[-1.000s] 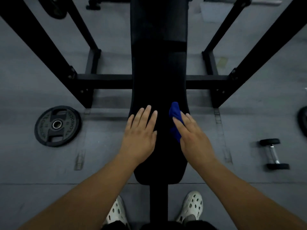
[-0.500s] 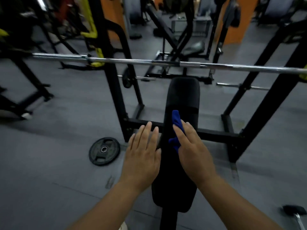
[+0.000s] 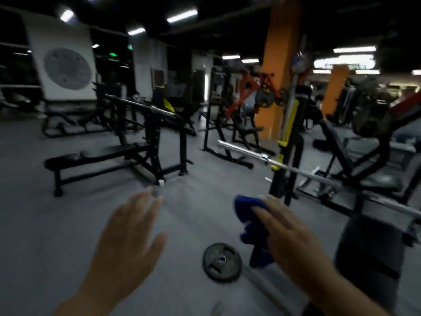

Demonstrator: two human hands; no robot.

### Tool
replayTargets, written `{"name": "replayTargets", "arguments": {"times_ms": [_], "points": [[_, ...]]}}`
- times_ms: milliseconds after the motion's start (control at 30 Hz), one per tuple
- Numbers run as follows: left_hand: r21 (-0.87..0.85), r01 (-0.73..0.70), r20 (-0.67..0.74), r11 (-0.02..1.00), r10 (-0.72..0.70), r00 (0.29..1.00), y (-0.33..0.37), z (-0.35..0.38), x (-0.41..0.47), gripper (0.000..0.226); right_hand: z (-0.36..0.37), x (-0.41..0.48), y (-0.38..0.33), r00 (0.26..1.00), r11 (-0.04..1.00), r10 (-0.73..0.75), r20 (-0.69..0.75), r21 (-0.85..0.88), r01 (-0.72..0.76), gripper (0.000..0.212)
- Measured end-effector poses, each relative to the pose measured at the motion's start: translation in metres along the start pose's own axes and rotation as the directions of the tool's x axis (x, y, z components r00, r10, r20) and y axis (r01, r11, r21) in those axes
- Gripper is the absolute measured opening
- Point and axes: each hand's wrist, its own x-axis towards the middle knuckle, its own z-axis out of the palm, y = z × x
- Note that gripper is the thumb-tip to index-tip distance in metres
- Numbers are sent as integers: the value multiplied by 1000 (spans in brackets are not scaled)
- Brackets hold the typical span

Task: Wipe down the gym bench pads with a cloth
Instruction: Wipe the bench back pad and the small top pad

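A: What's moving?
B: I'm lifting both hands off the bench pad [image 3: 369, 254], now sitting low right. My right hand [image 3: 296, 247] is pinching the cloth [image 3: 252, 226] midair, keeping it ready; left hand [image 3: 127, 236] is spreading wide, empty.

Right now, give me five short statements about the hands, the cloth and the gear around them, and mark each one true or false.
1. The right hand holds the blue cloth. True.
2. The left hand grips a dumbbell. False: its fingers are spread and it holds nothing.
3. A weight plate lies flat on the floor. True.
4. The blue cloth is pressed onto the bench pad. False: the cloth is held up to the left of the pad, with the floor behind it.
5. The barbell lies on the floor. False: it rests up on the rack.
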Motion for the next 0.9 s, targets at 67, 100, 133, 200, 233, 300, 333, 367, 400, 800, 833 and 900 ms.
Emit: {"name": "replayTargets", "arguments": {"times_ms": [67,100,133,200,233,300,333,367,400,800,833,900], "points": [[72,103,-38,992,-101,994,-69,-29,-18,74,-18,39,-6,989,978,-144,34,-144,148,81],[87,128,-25,988,-127,992,-89,-38,-31,74,-20,62,-15,974,948,-209,93,-224,225,84],[93,135,-6,986,-135,991,-98,-46,-40,73,-15,81,-37,956,916,-260,137,-278,289,82],[113,189,17,975,-192,981,-105,-56,-64,72,9,103,-100,927,875,-341,158,-308,374,69],[134,232,29,963,-238,971,-110,-60,-77,72,27,106,-129,934,891,-331,135,-282,356,65],[168,298,51,940,-310,950,-120,-68,-106,72,56,104,-183,949,931,-295,114,-189,312,63],[179,309,61,934,-324,944,-122,-71,-121,71,69,97,-203,949,940,-288,130,-152,306,62],[182,317,67,931,-334,940,-121,-75,-133,71,78,88,-218,949,950,-286,133,-93,299,61],[186,331,80,925,-350,933,-119,-80,-145,71,84,77,-232,954,960,-279,113,-1,281,61],[362,376,166,853,-456,874,-126,-99,-256,72,168,4,-310,893,876,-427,143,309,370,63],[374,383,165,845,-467,869,-130,-98,-259,72,174,6,-315,893,873,-426,146,326,363,63],[394,408,163,824,-499,851,-139,-98,-266,71,186,13,-324,890,867,-426,162,356,350,62]]}}
